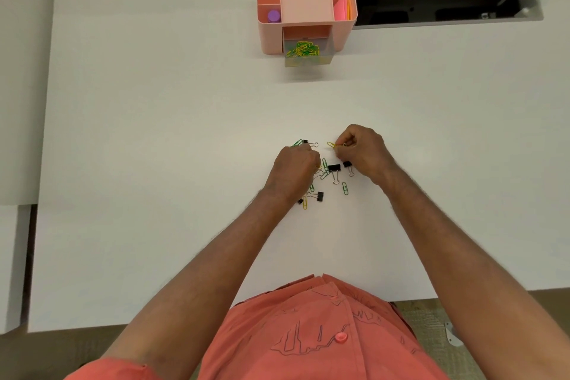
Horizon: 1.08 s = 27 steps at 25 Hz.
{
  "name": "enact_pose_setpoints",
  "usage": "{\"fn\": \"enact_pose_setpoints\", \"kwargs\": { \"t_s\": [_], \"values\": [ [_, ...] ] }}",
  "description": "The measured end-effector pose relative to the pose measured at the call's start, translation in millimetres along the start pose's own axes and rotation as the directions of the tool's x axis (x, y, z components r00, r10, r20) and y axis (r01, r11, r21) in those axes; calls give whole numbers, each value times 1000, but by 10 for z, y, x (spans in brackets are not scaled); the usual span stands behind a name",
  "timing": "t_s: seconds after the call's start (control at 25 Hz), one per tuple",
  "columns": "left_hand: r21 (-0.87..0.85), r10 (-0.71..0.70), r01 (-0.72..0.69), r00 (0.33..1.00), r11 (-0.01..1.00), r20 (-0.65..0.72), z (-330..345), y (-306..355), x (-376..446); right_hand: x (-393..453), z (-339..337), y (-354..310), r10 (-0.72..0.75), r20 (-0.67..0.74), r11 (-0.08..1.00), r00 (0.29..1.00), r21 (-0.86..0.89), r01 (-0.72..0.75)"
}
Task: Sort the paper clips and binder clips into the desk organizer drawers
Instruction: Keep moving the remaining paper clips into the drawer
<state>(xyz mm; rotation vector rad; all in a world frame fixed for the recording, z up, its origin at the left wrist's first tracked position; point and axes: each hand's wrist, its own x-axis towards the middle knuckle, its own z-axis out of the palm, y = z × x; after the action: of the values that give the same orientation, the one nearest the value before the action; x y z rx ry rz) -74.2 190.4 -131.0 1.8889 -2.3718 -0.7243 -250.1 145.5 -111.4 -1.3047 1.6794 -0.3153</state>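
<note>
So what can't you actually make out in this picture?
- Head view: what the left hand grips; its knuckles cover the fingertips and some clips.
- Whether the organizer has a second drawer: only one open drawer shows.
- Inside the desk's cable hatch: too dark.
- Exact count of paper clips: tangled, too small.

Clips before organizer

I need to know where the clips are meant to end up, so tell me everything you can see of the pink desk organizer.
The pink desk organizer looks like matte plastic and stands upright at the far side of the white desk, beside a cable hatch. Its top is split into compartments holding markers, a purple-capped item and pink and orange sticky notes; the square middle one looks bare. A clear drawer is pulled out at the front, holding yellow and green paper clips. Neither hand touches it.
</note>
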Motion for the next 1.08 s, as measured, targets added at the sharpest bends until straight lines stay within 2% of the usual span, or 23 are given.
{"fn": "enact_pose_setpoints", "kwargs": {
  "t_s": [0.08, 0.2, 0.28, 0.32, 0.4, 0.48, 0.56, 0.6, 0.68, 0.72, 0.8, 0.96, 1.08],
  "values": [
    [-153, -60, 58, 998, 987, -8, -56, 3, -54, -9, -25, -14, 41, 49, 978, 998, 204, -50],
    [-355, -153, 122, 986, 927, -60, -227, -24, -96, -1, -143, -218, 55, 124, 872, 991, 477, -108],
    [-479, -208, 123, 970, 869, -127, -391, -95, -64, 94, -267, -463, 15, 153, 802, 988, 588, -103],
    [-531, -233, 112, 958, 840, -166, -484, -142, -25, 171, -328, -611, -29, 139, 810, 990, 584, -58],
    [-596, -282, 85, 927, 799, -245, -676, -238, 102, 355, -396, -932, -137, 29, 909, 990, 402, 113],
    [-591, -301, 57, 897, 805, -324, -882, -300, 276, 536, -408, -1234, -292, -126, 956, 948, 0, 295],
    [-561, -304, 44, 874, 827, -379, -1071, -360, 490, 699, -381, -1474, -483, -145, 835, 863, -371, 405],
    [-540, -300, 42, 866, 841, -400, -1157, -383, 593, 785, -361, -1549, -550, -103, 754, 829, -489, 439],
    [-471, -268, 34, 857, 881, -440, -1317, -419, 774, 937, -316, -1627, -588, 3, 629, 809, -627, 460],
    [-423, -250, 43, 858, 905, -448, -1379, -424, 850, 986, -306, -1626, -581, 40, 599, 813, -654, 461],
    [-291, -229, 100, 863, 952, -451, -1479, -400, 997, 1059, -316, -1591, -573, 57, 609, 818, -637, 472],
    [-99, -191, 164, 877, 981, -442, -1499, -423, 1279, 1072, -358, -1494, -582, -108, 759, 806, -427, 491],
    [-22, -180, 187, 900, 982, -396, -1416, -486, 1444, 940, -354, -1369, -572, -220, 807, 791, -327, 492]
  ]
}}
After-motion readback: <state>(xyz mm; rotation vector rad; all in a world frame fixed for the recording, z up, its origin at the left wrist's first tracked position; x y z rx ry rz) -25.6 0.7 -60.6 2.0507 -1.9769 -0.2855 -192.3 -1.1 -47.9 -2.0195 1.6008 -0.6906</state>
